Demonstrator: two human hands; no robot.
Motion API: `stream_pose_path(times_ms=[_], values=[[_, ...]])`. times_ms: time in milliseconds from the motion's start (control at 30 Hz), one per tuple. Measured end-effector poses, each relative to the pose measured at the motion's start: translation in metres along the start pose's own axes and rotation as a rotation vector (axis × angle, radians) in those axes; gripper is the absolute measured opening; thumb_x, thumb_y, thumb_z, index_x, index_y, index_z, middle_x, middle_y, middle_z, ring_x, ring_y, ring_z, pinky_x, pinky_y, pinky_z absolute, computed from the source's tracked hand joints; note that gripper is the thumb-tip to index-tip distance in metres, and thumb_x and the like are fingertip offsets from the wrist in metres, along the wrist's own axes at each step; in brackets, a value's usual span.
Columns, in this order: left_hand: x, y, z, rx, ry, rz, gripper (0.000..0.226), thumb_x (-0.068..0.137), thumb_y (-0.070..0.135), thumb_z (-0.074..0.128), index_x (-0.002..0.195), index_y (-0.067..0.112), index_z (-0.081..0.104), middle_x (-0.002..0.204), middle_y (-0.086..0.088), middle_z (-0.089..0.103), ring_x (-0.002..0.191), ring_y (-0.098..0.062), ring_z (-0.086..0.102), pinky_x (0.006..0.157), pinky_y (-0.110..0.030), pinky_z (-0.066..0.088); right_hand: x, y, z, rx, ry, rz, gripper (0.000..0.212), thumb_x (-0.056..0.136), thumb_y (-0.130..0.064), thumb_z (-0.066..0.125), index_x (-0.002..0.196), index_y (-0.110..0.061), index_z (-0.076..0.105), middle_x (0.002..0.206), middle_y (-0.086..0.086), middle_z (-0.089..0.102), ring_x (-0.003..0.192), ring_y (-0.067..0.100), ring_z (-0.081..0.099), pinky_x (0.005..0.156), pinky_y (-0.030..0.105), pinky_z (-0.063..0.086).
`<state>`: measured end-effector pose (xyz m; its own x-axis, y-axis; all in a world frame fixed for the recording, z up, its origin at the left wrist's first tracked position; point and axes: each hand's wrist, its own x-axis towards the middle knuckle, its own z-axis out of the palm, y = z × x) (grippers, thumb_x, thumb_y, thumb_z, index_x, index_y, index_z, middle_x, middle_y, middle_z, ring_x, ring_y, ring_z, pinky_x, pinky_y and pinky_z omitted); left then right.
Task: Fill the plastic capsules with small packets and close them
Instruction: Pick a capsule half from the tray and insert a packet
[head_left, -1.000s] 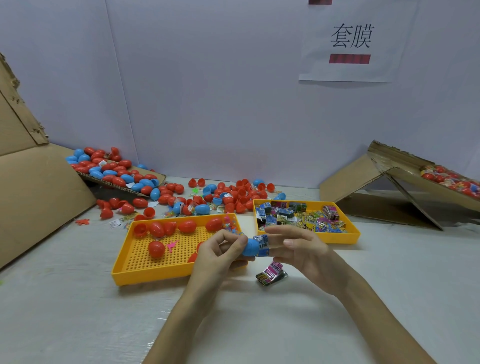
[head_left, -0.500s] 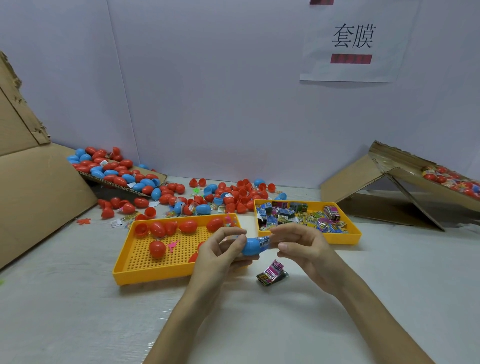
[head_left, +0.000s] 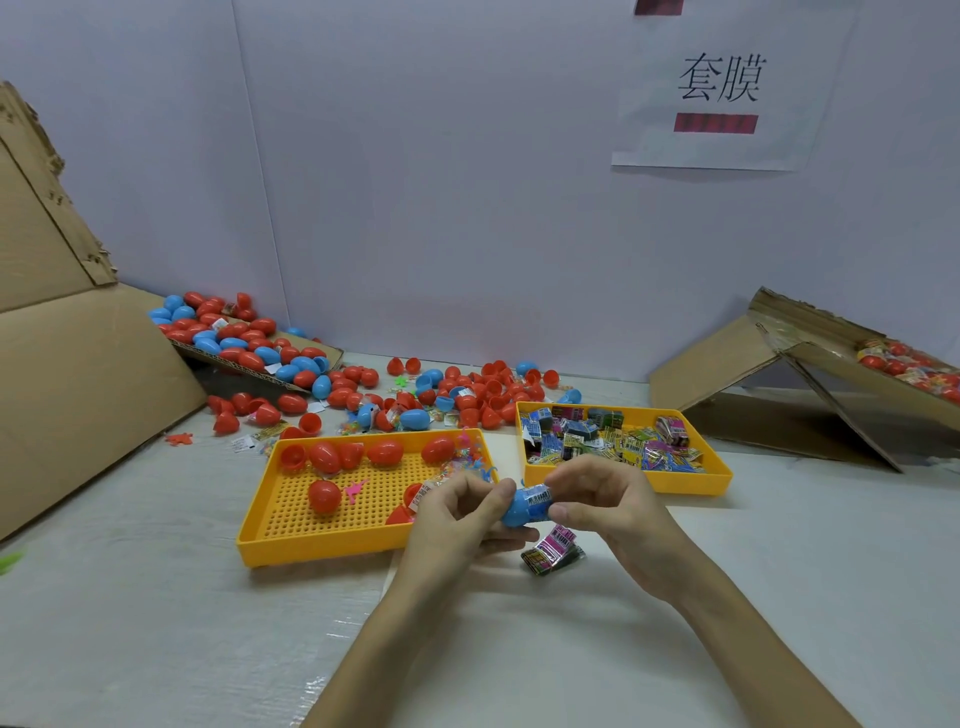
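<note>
Left hand (head_left: 457, 512) is curled round the left end of a blue capsule (head_left: 519, 512), thumb on top. Right hand (head_left: 615, 512) pinches the capsule's right end between thumb and fingers. The capsule is held level just above the worktop (head_left: 779, 597), in front of the gap between two yellow trays. A printed packet (head_left: 537, 496) shows at the capsule's right half, by the right fingertips. Cannot tell whether it pokes from the seam or lies on the outside. Judgement: this capsule is mid-step, being stuffed or pressed closed, and not yet done. A loose packet (head_left: 550, 553) lies on the worktop just below the hands, likely next in line. The left tray (head_left: 311, 551) holds a few red capsules (head_left: 324, 457), some as open halves, with small coloured bits in its far right corner. The right tray (head_left: 719, 478) holds a heap of packets (head_left: 597, 441), so plenty of stock. Behind the trays is a scattered pile (head_left: 467, 389) of red and blue capsules and halves, with more on a cardboard sheet (head_left: 330, 356) at far left. At far right a cardboard ramp (head_left: 717, 364) carries printed capsules (head_left: 904, 364), possibly finished ones, too small to confirm. Judgement: only a small share is done, and most of the capsules remain.
</note>
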<state>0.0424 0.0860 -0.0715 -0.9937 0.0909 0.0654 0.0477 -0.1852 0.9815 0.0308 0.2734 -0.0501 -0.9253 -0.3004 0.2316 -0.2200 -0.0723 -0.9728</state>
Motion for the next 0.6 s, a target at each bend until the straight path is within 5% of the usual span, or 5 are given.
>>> stream_pose_path(times_ms=[600], values=[[-0.0039, 0.0034, 0.0047, 0.070, 0.096, 0.112, 0.040, 0.076, 0.039, 0.072, 0.086, 0.002, 0.061, 0.083, -0.007, 0.075, 0.068, -0.029, 0.076, 0.059, -0.027, 0.061, 0.0017, 0.0032, -0.0016, -0.006, -0.005, 0.048, 0.018, 0.066, -0.015, 0.080, 0.081, -0.025, 0.077, 0.081, 0.003, 0.074, 0.080, 0.014, 0.069, 0.072, 0.022, 0.056]])
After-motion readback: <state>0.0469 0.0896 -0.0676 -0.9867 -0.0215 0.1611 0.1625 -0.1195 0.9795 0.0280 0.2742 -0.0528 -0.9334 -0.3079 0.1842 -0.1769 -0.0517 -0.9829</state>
